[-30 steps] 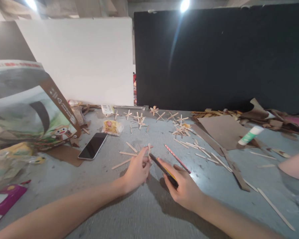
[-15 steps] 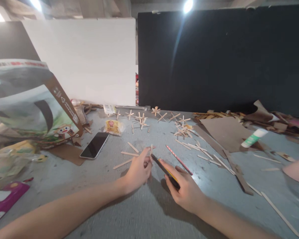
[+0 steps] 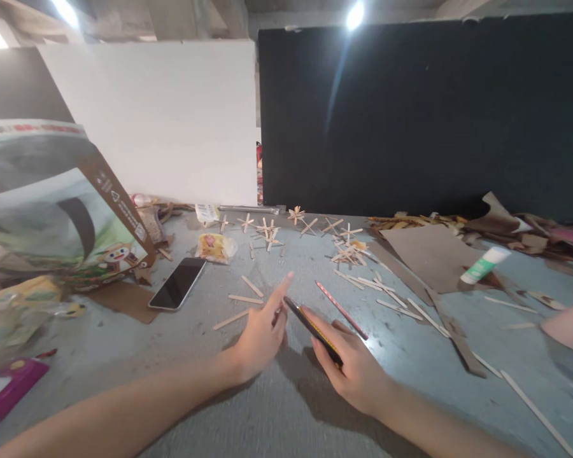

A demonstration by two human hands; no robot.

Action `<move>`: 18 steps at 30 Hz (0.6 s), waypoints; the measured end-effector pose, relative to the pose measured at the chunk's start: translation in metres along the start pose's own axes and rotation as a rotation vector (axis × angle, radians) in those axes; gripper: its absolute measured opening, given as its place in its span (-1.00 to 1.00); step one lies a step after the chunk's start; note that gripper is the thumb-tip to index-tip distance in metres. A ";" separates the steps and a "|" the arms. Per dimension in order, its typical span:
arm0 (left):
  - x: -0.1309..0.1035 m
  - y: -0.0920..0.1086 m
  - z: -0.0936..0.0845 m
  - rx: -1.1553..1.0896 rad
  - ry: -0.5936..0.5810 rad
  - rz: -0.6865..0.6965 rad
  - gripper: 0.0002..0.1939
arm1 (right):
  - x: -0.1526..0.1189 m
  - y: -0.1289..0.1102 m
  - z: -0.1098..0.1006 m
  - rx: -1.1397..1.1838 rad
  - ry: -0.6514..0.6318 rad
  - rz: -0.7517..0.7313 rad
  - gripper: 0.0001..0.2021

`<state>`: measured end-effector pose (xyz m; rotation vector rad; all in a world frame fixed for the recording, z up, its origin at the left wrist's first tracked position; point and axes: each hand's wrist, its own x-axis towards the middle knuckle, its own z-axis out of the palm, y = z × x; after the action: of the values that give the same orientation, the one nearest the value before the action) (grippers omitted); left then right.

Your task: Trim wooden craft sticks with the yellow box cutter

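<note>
My right hand [image 3: 356,369] is closed around a black and yellow utility knife [image 3: 315,332], whose front end points up and left toward my other hand. My left hand [image 3: 261,331] is beside the knife's tip, its index finger stretched forward and the other fingers curled in. Whatever those curled fingers hold is hidden. Just left of this hand lie loose wooden craft sticks, one of them flat [image 3: 244,299] on the grey table [image 3: 219,407]. A red patterned pencil [image 3: 341,310] rests right of the knife.
A phone [image 3: 178,284], a small yellow packet [image 3: 216,248] and a large printed bag [image 3: 109,238] stand or lie leftward. Crossed-stick pieces [image 3: 270,230] line the back. Rightward are loose sticks [image 3: 427,316], cardboard [image 3: 427,254], a glue stick [image 3: 485,265] and another person's arm [image 3: 570,326].
My left index finger has straightened forward, and the small stick seen upright at its fingertips no longer shows. The knife stays in my right hand, slightly further left in view.
</note>
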<state>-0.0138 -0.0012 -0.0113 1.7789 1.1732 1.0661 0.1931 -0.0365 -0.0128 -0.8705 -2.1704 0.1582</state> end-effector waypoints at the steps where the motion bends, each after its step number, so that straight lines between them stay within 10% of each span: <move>1: 0.000 -0.001 -0.001 0.056 0.000 0.042 -0.42 | 0.000 0.000 0.000 0.005 0.011 0.000 -0.37; 18: 0.011 -0.002 -0.013 0.304 0.012 0.134 -0.46 | -0.005 0.005 0.005 0.055 -0.019 0.134 -0.36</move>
<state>-0.0235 0.0113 -0.0056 2.1133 1.2926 1.0164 0.1944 -0.0350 -0.0214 -0.9871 -2.1157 0.2923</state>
